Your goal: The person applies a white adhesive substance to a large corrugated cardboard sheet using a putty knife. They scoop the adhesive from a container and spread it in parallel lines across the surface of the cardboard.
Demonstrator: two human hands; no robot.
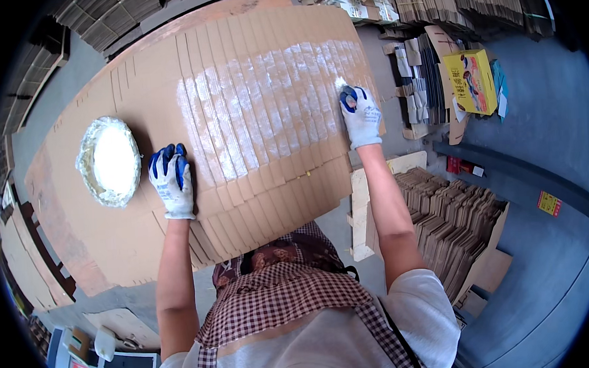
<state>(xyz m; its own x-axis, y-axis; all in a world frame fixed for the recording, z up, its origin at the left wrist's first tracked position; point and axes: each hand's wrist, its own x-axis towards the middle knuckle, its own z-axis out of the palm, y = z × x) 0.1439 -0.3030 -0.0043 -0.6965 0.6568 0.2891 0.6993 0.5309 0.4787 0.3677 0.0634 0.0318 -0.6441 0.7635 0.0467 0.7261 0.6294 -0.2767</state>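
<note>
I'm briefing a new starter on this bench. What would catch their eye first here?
A fan of overlapped cardboard flaps fills the table, streaked white with paste across its middle. The gloved right hand presses something small at the streak's right end, while the gloved left hand rests flat on the cardboard beside a round bowl of white paste.

One glue bowl, two gloved hands (blue-palmed), one yellow box, and one fanned spread of cardboard sheets

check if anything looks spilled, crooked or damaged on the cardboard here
Nothing stands out. The white paste lies in even bands along the fanned cardboard sheets, under the gloved right hand. The left hand presses the sheets flat beside the paste bowl, which sits upright with no drips around it.
</note>
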